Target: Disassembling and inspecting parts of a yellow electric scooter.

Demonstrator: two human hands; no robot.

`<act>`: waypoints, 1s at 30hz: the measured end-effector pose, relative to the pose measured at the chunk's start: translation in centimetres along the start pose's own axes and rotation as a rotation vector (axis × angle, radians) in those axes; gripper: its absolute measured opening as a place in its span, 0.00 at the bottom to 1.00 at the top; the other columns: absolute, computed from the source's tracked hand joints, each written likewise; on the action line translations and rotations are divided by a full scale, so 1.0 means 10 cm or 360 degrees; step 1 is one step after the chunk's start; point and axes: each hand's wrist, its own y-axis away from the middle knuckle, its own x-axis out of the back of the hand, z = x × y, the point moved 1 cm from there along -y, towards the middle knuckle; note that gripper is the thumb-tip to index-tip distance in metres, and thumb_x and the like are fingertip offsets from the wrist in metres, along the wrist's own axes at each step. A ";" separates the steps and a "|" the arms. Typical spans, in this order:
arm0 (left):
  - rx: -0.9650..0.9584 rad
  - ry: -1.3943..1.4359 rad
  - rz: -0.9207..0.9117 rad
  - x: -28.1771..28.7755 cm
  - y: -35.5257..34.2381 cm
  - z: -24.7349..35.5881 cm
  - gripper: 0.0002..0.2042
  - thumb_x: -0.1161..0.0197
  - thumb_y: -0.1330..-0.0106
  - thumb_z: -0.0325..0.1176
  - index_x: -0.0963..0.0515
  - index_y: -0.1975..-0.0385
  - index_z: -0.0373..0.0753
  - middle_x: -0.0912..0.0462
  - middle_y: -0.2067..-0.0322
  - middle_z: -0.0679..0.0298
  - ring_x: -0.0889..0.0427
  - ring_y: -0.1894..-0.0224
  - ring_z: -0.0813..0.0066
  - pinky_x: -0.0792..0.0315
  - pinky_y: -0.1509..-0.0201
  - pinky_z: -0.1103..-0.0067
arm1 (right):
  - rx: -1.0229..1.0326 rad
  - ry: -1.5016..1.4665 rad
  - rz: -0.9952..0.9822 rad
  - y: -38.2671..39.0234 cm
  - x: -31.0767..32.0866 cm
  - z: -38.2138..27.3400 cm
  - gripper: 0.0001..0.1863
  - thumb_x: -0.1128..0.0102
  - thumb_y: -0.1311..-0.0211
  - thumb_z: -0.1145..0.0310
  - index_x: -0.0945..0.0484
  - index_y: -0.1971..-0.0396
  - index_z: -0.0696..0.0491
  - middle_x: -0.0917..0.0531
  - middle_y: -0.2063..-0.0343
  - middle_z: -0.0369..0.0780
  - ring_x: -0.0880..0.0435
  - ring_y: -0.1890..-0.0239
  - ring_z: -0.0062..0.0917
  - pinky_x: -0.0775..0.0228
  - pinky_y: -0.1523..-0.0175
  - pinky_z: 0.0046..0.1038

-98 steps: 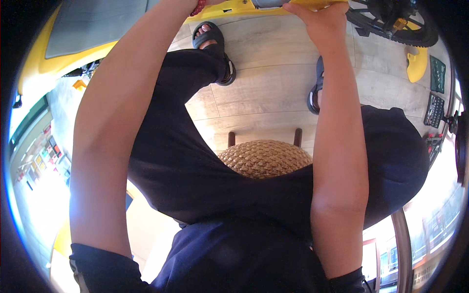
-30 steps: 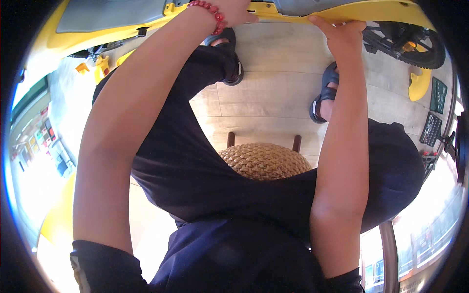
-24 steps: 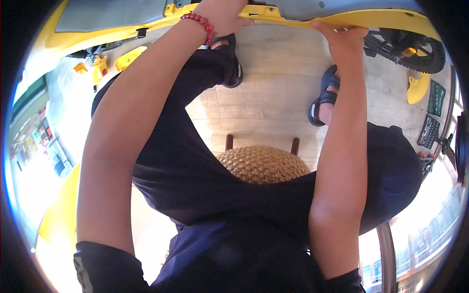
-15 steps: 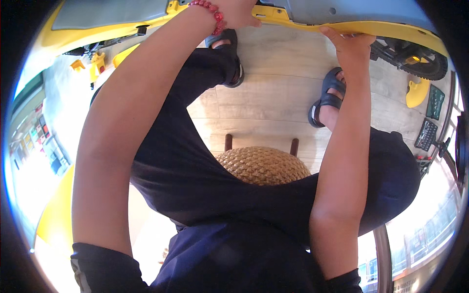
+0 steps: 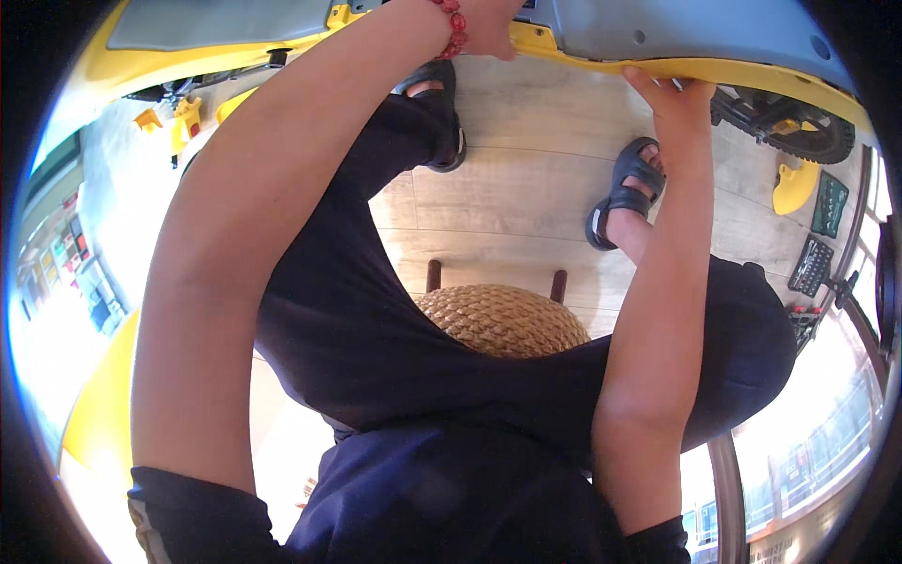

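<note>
Across the top runs a scooter-like vehicle's grey body with a yellow lower panel. My left hand, below a red bead bracelet, is at the yellow trim near a small bracket; the picture's upper edge cuts it off and most of its fingers are hidden. Farther right, my right hand grips the panel's bottom edge, thumb against it and fingers curled at the rim, their tips partly out of sight.
A black-tyred wheel stands under the vehicle at the right. Beside it on the floor lie a yellow part, a green tray and a black tool case. A woven stool is beneath me; yellow parts lie at left.
My left hand has slid slightly right along the yellow trim. My right hand stays on the panel's lower edge. The whole view has shifted a little.
</note>
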 end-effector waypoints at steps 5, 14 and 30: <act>0.0002 -0.0012 -0.0058 0.03 0.02 0.01 0.30 0.27 0.60 0.37 0.28 0.57 0.30 0.27 0.58 0.49 0.27 0.50 0.54 0.30 0.46 0.69 | -0.0014 0.0111 0.0004 0.01 -0.04 -0.03 0.47 0.26 0.58 0.71 0.51 0.42 0.61 0.36 0.44 0.47 0.33 0.41 0.34 0.38 0.38 0.30; 0.0094 0.0111 -0.0051 -0.06 -0.03 0.03 0.28 0.28 0.60 0.33 0.29 0.56 0.30 0.28 0.58 0.49 0.27 0.50 0.54 0.29 0.47 0.69 | -0.0075 0.0164 0.0040 0.03 0.01 -0.12 0.48 0.22 0.60 0.67 0.48 0.43 0.63 0.33 0.45 0.47 0.32 0.42 0.35 0.37 0.39 0.30; 0.0061 -0.0053 0.0076 -0.22 -0.03 -0.07 0.27 0.29 0.61 0.38 0.26 0.57 0.39 0.25 0.57 0.60 0.23 0.52 0.62 0.27 0.51 0.68 | -0.0271 0.0255 0.0110 0.13 -0.09 -0.37 0.39 0.28 0.54 0.68 0.40 0.43 0.59 0.28 0.48 0.46 0.25 0.50 0.30 0.33 0.52 0.29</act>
